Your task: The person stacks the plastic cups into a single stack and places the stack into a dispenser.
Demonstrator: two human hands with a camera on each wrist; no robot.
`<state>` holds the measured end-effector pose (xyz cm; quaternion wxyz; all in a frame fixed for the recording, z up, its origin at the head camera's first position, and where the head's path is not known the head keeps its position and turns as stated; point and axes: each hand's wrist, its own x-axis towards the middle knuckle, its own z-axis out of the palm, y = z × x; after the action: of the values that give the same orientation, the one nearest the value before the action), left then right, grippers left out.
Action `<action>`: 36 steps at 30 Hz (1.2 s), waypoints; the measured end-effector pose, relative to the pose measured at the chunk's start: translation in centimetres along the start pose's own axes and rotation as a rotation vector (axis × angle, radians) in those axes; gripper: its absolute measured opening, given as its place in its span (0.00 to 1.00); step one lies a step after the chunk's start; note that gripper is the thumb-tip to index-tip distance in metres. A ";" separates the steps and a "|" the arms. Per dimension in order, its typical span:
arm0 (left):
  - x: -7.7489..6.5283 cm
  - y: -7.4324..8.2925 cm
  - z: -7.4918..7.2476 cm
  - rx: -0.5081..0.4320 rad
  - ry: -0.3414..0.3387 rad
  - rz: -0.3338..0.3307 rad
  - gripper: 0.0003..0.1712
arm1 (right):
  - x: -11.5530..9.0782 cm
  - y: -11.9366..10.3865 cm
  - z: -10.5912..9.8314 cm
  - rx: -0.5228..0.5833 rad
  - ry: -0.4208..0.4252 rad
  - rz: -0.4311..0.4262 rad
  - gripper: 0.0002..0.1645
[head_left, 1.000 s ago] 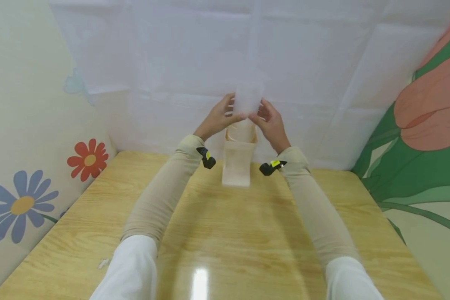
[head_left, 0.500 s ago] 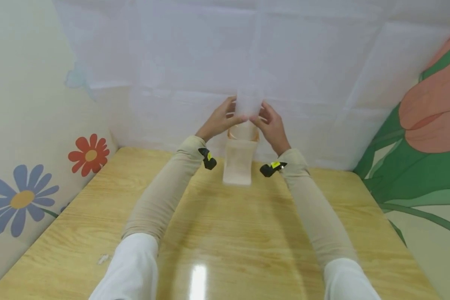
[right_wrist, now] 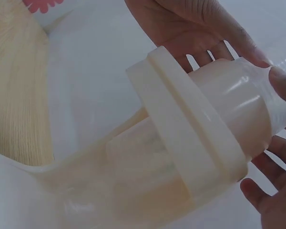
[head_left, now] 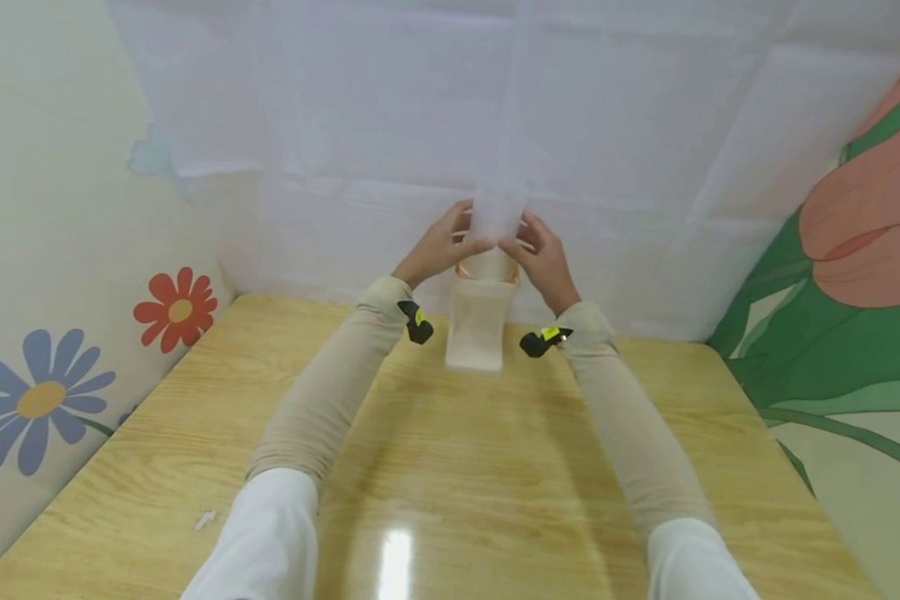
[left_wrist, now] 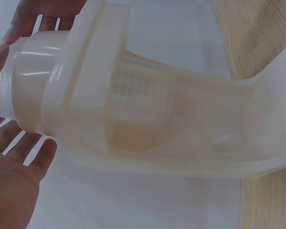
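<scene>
A translucent cream-coloured cup dispenser [head_left: 480,325] stands upright at the back of the table, with an open curved front and a thick collar [left_wrist: 86,71]. A smooth clear tube [left_wrist: 35,78] rises from this collar. At its top is a clear, finely ribbed stack of plastic cups [left_wrist: 1,93]; a ribbed shape also shows through the dispenser's wall below. My left hand [head_left: 437,248] holds the stack from the left, my right hand [head_left: 546,260] from the right. Both thumbs meet in front, and the fingers bend round the sides and back.
The wooden table [head_left: 450,467] ends against a wall draped with a white sheet [head_left: 360,117]. Painted flowers cover both side walls. A small whitish mark [head_left: 205,520] lies on the table at the left front. A wrist camera sits on each sleeve.
Both hands and the clear stack between them have sunk slightly toward the dispenser. The stack's top is lower in the head view, and the grip stays the same.
</scene>
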<state>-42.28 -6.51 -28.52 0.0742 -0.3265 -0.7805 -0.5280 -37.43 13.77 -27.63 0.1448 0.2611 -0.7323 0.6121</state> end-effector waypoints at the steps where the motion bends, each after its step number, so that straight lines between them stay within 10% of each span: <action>1: -0.1 0.0 0.0 0.005 -0.002 -0.008 0.41 | -0.1 -0.1 0.0 0.002 0.000 0.003 0.35; 23: -1.3 -0.9 0.6 0.019 -0.037 -0.123 0.39 | 0.0 4.1 -0.4 -0.063 -0.021 0.049 0.31; 36: -2.1 -0.5 0.6 0.240 -0.007 -0.019 0.49 | -1.0 4.1 -0.7 -0.341 -0.017 -0.048 0.39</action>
<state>-40.78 -7.04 -30.11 0.1050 -0.3100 -0.8413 -0.4301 -38.95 15.13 -31.41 0.1953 0.2552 -0.8203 0.4731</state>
